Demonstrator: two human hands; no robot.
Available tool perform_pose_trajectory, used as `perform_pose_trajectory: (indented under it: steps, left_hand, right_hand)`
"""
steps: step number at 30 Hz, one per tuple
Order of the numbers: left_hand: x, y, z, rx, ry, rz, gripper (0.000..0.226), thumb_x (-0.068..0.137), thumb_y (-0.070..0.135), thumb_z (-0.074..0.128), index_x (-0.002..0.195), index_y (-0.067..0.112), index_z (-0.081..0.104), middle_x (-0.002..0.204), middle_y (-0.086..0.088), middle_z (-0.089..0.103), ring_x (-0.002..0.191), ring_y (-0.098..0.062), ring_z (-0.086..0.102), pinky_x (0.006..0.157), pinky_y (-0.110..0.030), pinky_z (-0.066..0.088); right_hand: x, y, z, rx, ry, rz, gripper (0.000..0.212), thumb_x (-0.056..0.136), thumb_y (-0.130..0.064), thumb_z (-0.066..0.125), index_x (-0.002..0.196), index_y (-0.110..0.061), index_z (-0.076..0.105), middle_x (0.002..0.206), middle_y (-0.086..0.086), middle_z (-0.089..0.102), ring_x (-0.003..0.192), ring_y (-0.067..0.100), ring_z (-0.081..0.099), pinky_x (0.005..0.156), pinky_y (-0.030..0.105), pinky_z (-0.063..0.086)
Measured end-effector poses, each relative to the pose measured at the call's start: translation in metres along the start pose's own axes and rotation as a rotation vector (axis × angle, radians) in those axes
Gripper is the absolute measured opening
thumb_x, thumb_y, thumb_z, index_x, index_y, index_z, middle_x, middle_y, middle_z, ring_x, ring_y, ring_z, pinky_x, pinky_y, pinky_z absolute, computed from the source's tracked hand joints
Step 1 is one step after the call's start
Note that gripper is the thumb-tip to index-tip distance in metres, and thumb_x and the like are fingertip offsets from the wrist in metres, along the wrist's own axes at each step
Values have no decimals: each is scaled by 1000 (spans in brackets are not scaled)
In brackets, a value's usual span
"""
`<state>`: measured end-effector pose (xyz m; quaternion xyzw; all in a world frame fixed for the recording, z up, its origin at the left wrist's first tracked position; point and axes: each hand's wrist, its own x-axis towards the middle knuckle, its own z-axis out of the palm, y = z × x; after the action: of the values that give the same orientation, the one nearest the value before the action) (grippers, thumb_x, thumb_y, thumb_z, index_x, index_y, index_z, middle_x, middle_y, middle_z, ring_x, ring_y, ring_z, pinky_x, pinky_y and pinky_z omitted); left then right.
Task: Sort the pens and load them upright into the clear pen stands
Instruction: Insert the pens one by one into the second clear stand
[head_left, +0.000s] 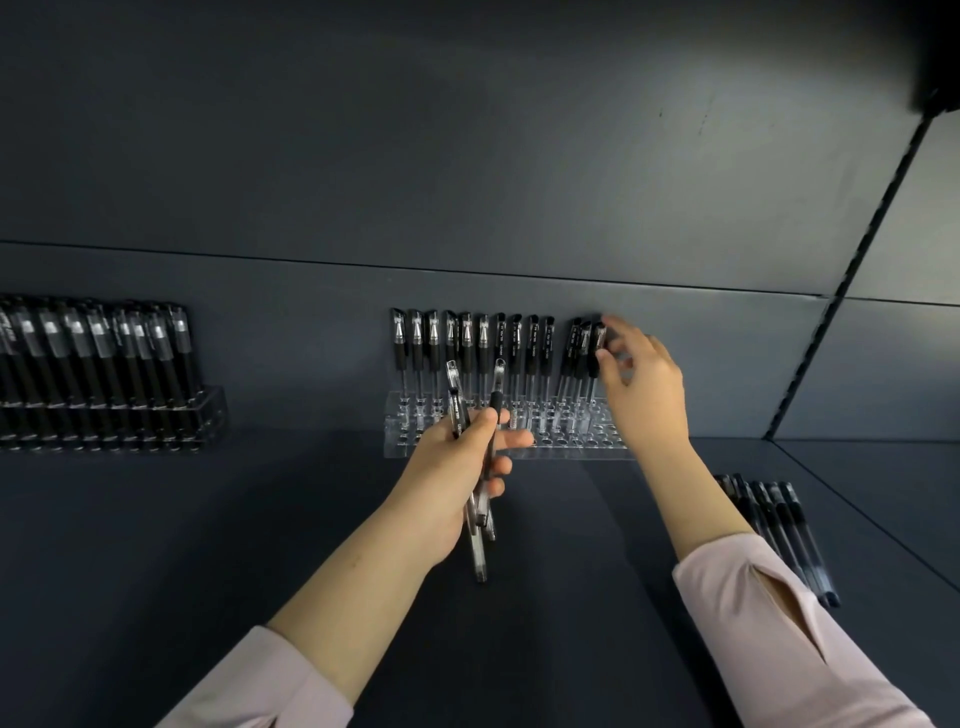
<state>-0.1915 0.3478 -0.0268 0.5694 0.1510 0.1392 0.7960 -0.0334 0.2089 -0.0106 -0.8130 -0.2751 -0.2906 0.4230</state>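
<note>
1. Centrally, against the back panel of the dark grey shelf (260, 519): a clear acrylic pen stand with rows of round holes (405, 447), loaded along its back row with black-capped pens with clear barrels (467, 348), mostly upright.
2. Left hand (457, 467): curled round a loose bundle of clear-barrelled pens with black grips (480, 519). Held just in front of the left half of the pen stand, with pen ends fanning out above the fist and below it.
3. Right hand (644, 384): raised at the right end of the loaded row, with thumb and fingertips at the cap of the rightmost black pen (595, 338). Too blurred by motion to tell whether pinching that cap or only touching it.
4. That rightmost black pen: seated in the pen stand, leaning slightly along with its two neighbours, and parted from the rest of the row by a small gap.
5. Far left: a second clear acrylic stand (213, 410), packed with a dense block of black pens (104, 353), well apart from both hands.
6. Right: a batch of dark pens lying flat side by side (784, 535) on the shelf, just beside the right forearm and partly hidden behind a pale pink sleeve (753, 597).
7. Front rows of holes in the central pen stand: mostly open, with the left hand overlapping them from the front.
</note>
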Motion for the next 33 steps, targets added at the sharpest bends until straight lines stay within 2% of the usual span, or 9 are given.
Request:
perform_pose_trajectory:
  steps: [8, 12, 15, 17, 19, 22, 26, 30, 33]
  left_hand:
    - [-3, 0, 1, 6, -58, 58, 15, 102, 18, 48, 104, 10, 61, 96, 2, 77, 66, -3, 65, 57, -19, 53]
    - [-5, 2, 1, -29, -48, 84, 12, 100, 19, 53, 106, 13, 62, 94, 0, 77, 69, -3, 68, 59, -18, 54]
    - [-6, 3, 2, -42, -49, 92, 15, 99, 19, 56, 111, 11, 61, 93, -2, 77, 69, -5, 68, 59, -19, 54]
    - [-6, 3, 3, -23, -61, 96, 19, 99, 20, 56, 115, 11, 61, 95, -1, 77, 70, -5, 68, 59, -19, 54]
    - [-7, 3, 3, -9, -77, 97, 21, 98, 21, 57, 116, 11, 61, 96, 0, 77, 71, -7, 68, 60, -20, 54]
    - [-8, 3, 3, -19, -96, 100, 21, 97, 21, 59, 115, 10, 61, 97, -2, 77, 70, -8, 68, 60, -21, 54]
    - [-10, 3, 3, -8, -112, 97, 19, 97, 23, 60, 113, 13, 60, 97, -2, 77, 68, -10, 69, 59, -21, 54]
    - [-12, 4, 5, 6, -136, 66, 23, 98, 29, 58, 115, 14, 60, 96, -4, 77, 59, -15, 69, 52, -24, 55]
    - [-12, 4, 4, 60, -107, 38, 24, 97, 33, 58, 113, 15, 58, 92, -4, 77, 47, -12, 61, 42, -22, 48]
  right_hand:
    - [-3, -7, -3, 119, 51, 21, 39, 94, -9, 54, 132, -18, 55, 104, 3, 58, 96, 22, 56, 86, 35, 49]
    - [-3, -24, -10, 192, 80, 39, 20, 94, -12, 55, 111, -18, 64, 97, -1, 65, 87, 13, 58, 81, 32, 50]
    - [-6, -45, -15, 355, -88, 116, 13, 95, -23, 57, 93, -22, 70, 85, -7, 70, 78, 13, 62, 70, 27, 50]
    - [-10, -58, -16, 461, -247, 139, 17, 95, -29, 57, 92, -20, 72, 81, -5, 71, 72, 16, 60, 69, 35, 52]
    - [-14, -65, -15, 545, -345, 133, 15, 94, -30, 59, 93, -20, 71, 82, -3, 71, 71, 11, 58, 68, 31, 52]
    - [-16, -68, -11, 671, -395, 183, 10, 90, -22, 66, 99, -16, 66, 79, 2, 65, 70, 11, 57, 65, 21, 51]
    - [-15, -63, -9, 738, -436, 273, 19, 88, -16, 69, 105, -11, 62, 80, 2, 69, 70, 12, 62, 68, 25, 53]
    - [-13, -57, -11, 848, -399, 357, 19, 87, -12, 69, 103, -6, 61, 71, -2, 66, 65, 12, 63, 64, 24, 54]
    - [-9, -50, -13, 939, -176, 454, 16, 88, -9, 67, 101, -9, 57, 68, -1, 65, 58, 13, 61, 61, 26, 54]
